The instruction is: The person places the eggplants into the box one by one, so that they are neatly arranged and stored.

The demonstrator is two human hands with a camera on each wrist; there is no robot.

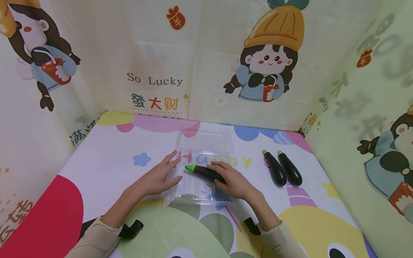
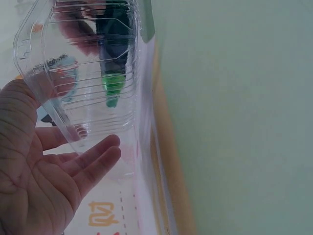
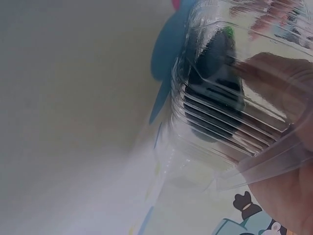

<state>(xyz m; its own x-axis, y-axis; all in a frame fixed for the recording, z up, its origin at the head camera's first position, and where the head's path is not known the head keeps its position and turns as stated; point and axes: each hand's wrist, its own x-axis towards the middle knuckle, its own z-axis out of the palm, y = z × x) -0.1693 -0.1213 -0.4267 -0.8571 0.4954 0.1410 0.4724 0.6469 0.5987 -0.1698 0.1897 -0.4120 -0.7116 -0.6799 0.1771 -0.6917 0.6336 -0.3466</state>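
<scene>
A dark eggplant [image 1: 208, 173] with a green stem end lies across a clear plastic box [image 1: 185, 195], stem pointing left. My right hand [image 1: 235, 180] grips its thick right end, fingers over the far side and thumb on the near side. Through the ribbed wall in the right wrist view, the thumb shows beside the eggplant [image 3: 212, 93]. At the box's left edge, my left hand [image 1: 158, 178] is spread with fingers fairly straight. In the left wrist view, its thumb reaches past the rim behind the clear wall, while other fingers stay outside.
The box's clear lid [image 1: 204, 139] lies folded back on the far side. Two more eggplants [image 1: 274, 168] lie side by side on the patterned tablecloth [image 1: 106, 172] to the right. Printed cloth walls [image 1: 206, 64] stand around the back and both sides.
</scene>
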